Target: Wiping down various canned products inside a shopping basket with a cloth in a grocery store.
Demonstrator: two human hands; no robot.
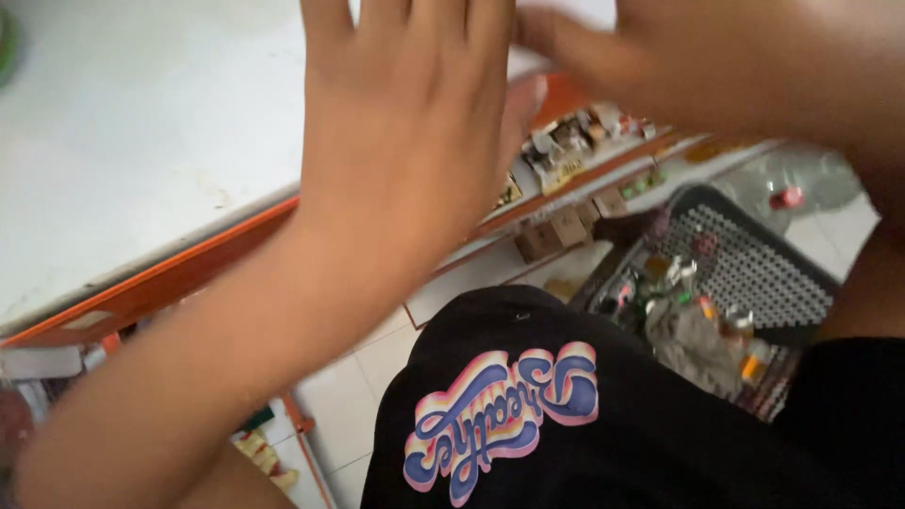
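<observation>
Left hand (405, 123) closest to lens, fingers spread, empty, above white worktop (123, 141). Right hand (603, 47) blurred beside it, grip unclear. Black basket (754, 264) lower right.

Two small brown boxes (554, 233) sit side by side on the floor, right under the orange edge of the counter. Another small brown box (611, 201) stands a little further along the same edge. On a low shelf behind them is a row of little packets (570, 146) in white, brown and red, too blurry to tell apart. A dark basket (754, 259) on the floor holds crumpled wrappers (693, 335), grey and shiny, with bits of orange, green and red. Near the bottom left, a yellow packet (264, 454) pokes out beside a white shelf edge.
</observation>
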